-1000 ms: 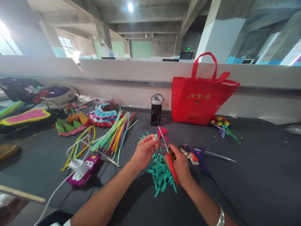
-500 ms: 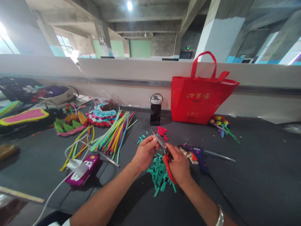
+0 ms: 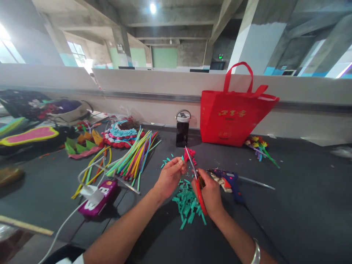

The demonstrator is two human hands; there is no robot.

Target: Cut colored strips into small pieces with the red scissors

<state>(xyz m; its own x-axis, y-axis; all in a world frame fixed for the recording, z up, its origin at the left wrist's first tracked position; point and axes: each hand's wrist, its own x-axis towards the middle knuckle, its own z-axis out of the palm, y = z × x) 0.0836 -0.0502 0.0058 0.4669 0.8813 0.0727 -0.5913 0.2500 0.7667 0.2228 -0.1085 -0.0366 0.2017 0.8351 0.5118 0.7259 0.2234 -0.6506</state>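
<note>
My left hand (image 3: 172, 174) pinches a small teal strip (image 3: 182, 158) between thumb and fingertips. In my right hand (image 3: 210, 192) is a pair of scissors with red handles (image 3: 200, 198); its blades (image 3: 190, 158) point up and away, just right of the strip. Beneath and between my hands lies a heap of cut teal strips (image 3: 188, 203) on the dark table. Small red pieces (image 3: 190, 155) form a pile behind the blades. A few teal bits (image 3: 167, 160) are scattered beyond my left hand.
Colourful pipe cleaners (image 3: 134, 156) lie left, near a purple power strip (image 3: 97, 198) with a white plug. A blue glue gun (image 3: 233, 183) rests right of my right hand. Behind stand a phone (image 3: 182, 134) against a bottle and a red bag (image 3: 236, 117), with small craft flowers (image 3: 260, 146) beside it.
The scissors have swung away from the left fingertips and now point more upright. The teal strip's tip now shows at my left fingertips. Both forearms stay nearly in place.
</note>
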